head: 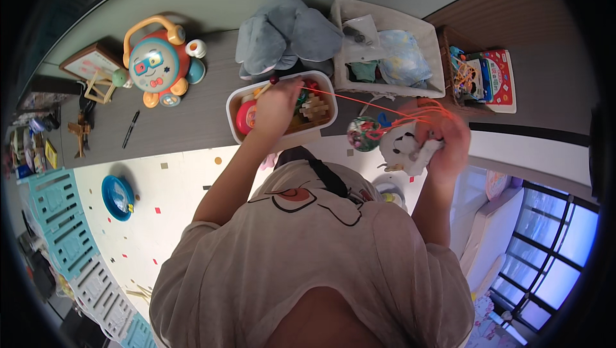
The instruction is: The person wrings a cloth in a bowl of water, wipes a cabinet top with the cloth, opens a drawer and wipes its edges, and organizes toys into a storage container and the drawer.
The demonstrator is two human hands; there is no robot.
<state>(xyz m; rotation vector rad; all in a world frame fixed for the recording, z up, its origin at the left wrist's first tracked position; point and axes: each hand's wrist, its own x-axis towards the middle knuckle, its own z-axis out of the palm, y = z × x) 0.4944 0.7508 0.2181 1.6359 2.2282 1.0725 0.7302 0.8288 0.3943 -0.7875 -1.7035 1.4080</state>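
My left hand [278, 107] is over a white plastic bin [232, 121] of toys and pinches one end of an orange string [356, 100]. In the bin lie a red round toy [246, 117], a wooden block toy [315, 108] and a mallet with a dark red head [274, 80]. My right hand [445, 138], somewhat blurred, grips a bundle of the orange string together with a small white plush toy [409, 150] with black marks. A clear ball with colourful contents [364, 133] hangs beside the plush, close to the string. The string stretches between both hands.
Along the grey shelf top [202, 126] stand a robot-faced toy [154, 71], a grey plush [288, 35], a fabric basket [339, 73] with bagged items and a brown wicker basket [445, 54] by books [500, 78]. A black pen [131, 129] lies left. A blue basin [117, 198] is on the floor.
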